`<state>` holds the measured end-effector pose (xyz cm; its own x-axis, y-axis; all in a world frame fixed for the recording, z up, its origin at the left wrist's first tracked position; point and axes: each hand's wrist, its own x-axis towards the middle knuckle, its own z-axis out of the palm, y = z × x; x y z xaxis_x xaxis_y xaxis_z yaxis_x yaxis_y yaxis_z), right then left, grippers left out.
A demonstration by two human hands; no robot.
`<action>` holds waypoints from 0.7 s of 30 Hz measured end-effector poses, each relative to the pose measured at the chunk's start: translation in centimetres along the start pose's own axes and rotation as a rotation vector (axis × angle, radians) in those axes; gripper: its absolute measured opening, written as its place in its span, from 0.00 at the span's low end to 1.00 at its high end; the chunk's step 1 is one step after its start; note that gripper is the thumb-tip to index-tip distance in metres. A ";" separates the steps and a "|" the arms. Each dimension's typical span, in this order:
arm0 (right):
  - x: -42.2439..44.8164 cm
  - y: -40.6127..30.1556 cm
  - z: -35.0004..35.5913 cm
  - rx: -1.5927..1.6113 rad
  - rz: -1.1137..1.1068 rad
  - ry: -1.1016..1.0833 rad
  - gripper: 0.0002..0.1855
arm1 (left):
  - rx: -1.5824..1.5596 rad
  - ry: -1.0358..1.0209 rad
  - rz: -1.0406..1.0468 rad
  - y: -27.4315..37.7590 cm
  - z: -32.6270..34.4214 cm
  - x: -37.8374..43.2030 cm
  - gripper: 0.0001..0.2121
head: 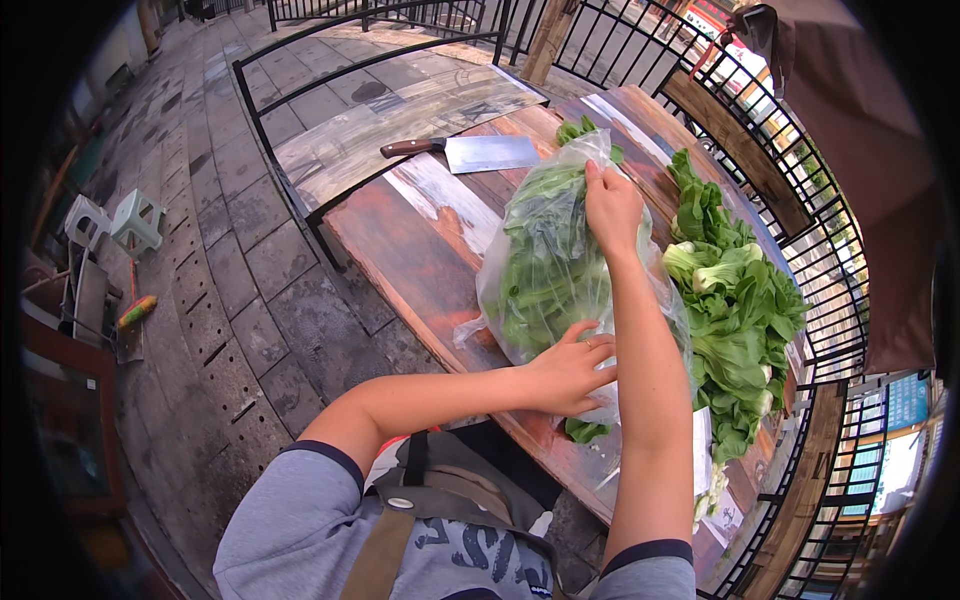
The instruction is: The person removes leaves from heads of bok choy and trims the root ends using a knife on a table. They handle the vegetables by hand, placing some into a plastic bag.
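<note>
A clear plastic bag [547, 247] full of leafy greens lies on the wooden table [420, 247] before me. My right hand [611, 199] pinches the bag's film near its far end. Fingers spread, my left hand [574, 371] rests against the near side of the bag, not closed round it. Beyond the bag, a cleaver [491, 153] with a wooden handle lies flat, handle to the left. Loose bok choy [727, 300] is heaped to the right of the bag. A few leaves [585, 430] show at the near edge, partly under the bag.
A second table [397, 120] with a black metal frame adjoins at the far left. Black railings [832, 270] with wooden planks curve round the far and right sides. Plastic stools [138, 217] and a broom [137, 311] stand on the paving at left. A brown cover [862, 172] hangs at right.
</note>
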<state>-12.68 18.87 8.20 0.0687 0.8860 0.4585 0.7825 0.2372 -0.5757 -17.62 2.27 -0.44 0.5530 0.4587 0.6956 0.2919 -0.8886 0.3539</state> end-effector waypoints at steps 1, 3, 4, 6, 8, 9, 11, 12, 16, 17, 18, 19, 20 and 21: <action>0.9 0.3 -1.3 0.141 0.075 -0.059 0.22 | 0.082 0.032 -0.041 0.5 -0.6 -0.4 0.22; 2.0 0.2 -3.3 0.289 0.086 0.025 0.24 | 0.247 0.101 -0.116 1.5 -1.4 -1.1 0.26; 2.7 0.1 -4.1 0.250 0.118 0.002 0.24 | 0.284 0.123 -0.165 1.7 -1.3 -1.8 0.33; 3.5 0.5 -5.6 0.182 0.099 0.013 0.24 | 0.263 0.197 -0.214 2.1 -1.5 -2.9 0.34; 5.2 0.3 -7.2 0.140 0.091 0.026 0.23 | 0.332 0.293 -0.216 1.8 -1.1 -4.3 0.42; 6.1 -0.5 -8.1 0.114 0.080 0.035 0.23 | 0.277 0.345 -0.259 1.0 -0.5 -5.1 0.45; 7.6 -1.3 -8.9 0.069 0.083 0.079 0.24 | 0.168 0.435 -0.347 -0.7 0.3 -6.3 0.51; 8.3 -2.0 -9.5 0.031 0.073 0.101 0.24 | 0.201 0.372 -0.418 -1.4 0.0 -6.4 0.57; 10.2 -3.7 -11.5 -0.068 0.014 0.093 0.23 | 0.122 0.378 -0.457 -2.7 -0.9 -5.3 0.55; 12.9 -0.9 -11.4 0.031 -0.086 0.310 0.23 | 0.133 0.367 -0.471 -2.7 -0.7 -4.6 0.55; 12.9 -2.3 -11.6 0.037 -0.028 0.244 0.23 | 0.170 0.359 -0.505 -3.1 -1.1 -4.5 0.54; 12.6 -4.3 -12.5 0.037 0.030 0.181 0.23 | 0.201 0.350 -0.534 -3.4 -1.4 -4.3 0.53; 12.4 -4.9 -13.2 0.087 0.003 0.232 0.23 | 0.197 0.363 -0.521 -3.6 -1.6 -3.6 0.52; 12.5 -5.8 -13.5 0.158 -0.009 0.254 0.24 | 0.210 0.368 -0.527 -3.7 -1.6 -3.1 0.52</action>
<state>-7.97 23.21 26.38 0.2306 0.7600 0.6077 0.6790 0.3217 -0.6600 -21.70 4.15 -2.95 0.0038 0.7649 0.6442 0.6155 -0.5095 0.6013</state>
